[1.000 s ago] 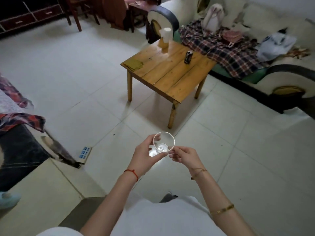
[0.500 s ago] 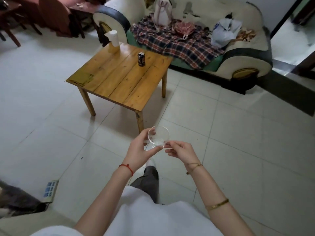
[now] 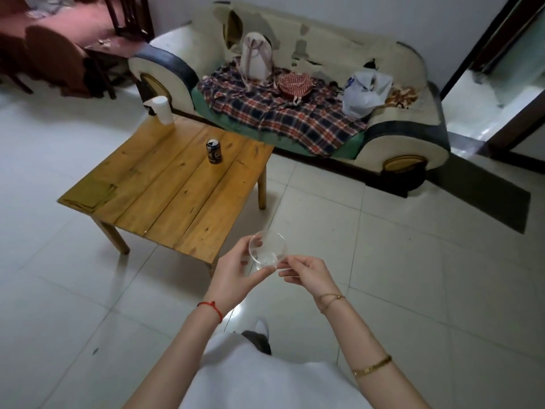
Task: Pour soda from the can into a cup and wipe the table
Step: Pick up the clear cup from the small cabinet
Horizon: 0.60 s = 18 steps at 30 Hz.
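Note:
I hold a clear empty glass cup (image 3: 267,250) in front of me above the tiled floor. My left hand (image 3: 236,274) wraps its side, and my right hand (image 3: 306,274) pinches its lower right edge. A dark soda can (image 3: 214,151) stands upright on the low wooden table (image 3: 177,202), toward its far side. A folded yellow-green cloth (image 3: 88,193) lies at the table's left corner. A white paper roll (image 3: 162,109) stands at the far corner. The table's near corner is just beyond my left hand.
A worn cream sofa (image 3: 324,51) with a plaid blanket (image 3: 283,116), a pale backpack (image 3: 255,59), a red pouch and a plastic bag stands behind the table. Dark wooden chairs (image 3: 59,63) are at the far left. A doorway (image 3: 501,84) opens on the right.
I have walked toward the table and turned, so the table and sofa have swung left and closer. Both hands keep the cup in the same grip.

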Tool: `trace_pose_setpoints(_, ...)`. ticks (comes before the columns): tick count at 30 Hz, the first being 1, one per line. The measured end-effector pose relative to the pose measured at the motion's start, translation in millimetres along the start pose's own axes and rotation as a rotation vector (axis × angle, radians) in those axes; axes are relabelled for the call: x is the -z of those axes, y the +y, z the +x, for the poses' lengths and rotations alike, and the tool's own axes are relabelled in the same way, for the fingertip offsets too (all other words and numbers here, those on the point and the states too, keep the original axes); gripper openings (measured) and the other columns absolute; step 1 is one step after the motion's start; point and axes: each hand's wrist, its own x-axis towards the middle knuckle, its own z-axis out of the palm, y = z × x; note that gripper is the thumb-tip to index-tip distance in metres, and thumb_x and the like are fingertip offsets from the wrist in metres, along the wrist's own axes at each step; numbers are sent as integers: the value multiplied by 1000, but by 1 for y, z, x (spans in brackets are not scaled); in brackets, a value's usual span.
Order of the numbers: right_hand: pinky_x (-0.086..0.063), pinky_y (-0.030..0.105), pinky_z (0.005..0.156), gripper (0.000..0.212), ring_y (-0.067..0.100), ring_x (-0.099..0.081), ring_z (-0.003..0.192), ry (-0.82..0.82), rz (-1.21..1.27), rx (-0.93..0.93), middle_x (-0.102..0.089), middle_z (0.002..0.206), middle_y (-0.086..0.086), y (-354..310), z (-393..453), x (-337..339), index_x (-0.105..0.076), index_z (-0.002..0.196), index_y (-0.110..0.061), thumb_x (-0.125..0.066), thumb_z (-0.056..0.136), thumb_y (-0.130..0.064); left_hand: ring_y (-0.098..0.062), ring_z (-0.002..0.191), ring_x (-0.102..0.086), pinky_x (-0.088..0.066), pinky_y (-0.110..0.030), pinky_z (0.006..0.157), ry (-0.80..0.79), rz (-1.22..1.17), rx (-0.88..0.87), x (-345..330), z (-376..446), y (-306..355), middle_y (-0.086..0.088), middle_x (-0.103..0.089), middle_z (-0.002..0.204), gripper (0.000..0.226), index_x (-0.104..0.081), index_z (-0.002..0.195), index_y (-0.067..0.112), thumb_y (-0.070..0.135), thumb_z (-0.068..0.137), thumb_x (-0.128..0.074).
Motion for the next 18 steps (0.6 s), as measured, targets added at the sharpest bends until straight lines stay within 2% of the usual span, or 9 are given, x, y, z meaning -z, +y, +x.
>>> trace_pose_setpoints(6,-55,18,72,24,15,-66,79,-21,-15,21,-72,88,4,-56,85,11,-71,93,-13,-48,99,-12,7,114,-55,-49,-24,98,6,20,-12,8,99,11,24,-59,125,59,-53,129,31,35,77,-81)
trace_pose_setpoints(12,-57,18,73,22,14,-68,80,-50,-13,-7,-73,90,5,-96,158,24,-71,101,-10,-49,99,-13,9,109,-57,-50,-17,91,28,54,8,7,180,19,23,-61,121,61,-54,129,28,38,76,-81)
trace_pose_setpoints(15,-57,22,79,23,14,-68,84,-94,-53,-16,-74,95,5,-112,197,31,-71,100,-13,-48,99,-15,9,109,-55,-48,-12,90,54,82,37,3,216,17,20,-60,124,63,-52,132,27,39,76,-79)
trace_pose_setpoints(18,-57,27,86,23,15,-69,88,-160,-105,-23,-75,97,4,-130,240,39,-72,102,-13,-49,99,-17,3,109,-54,-46,-14,91,123,94,77,-4,252,17,18,-56,126,64,-51,134,25,36,77,-78)
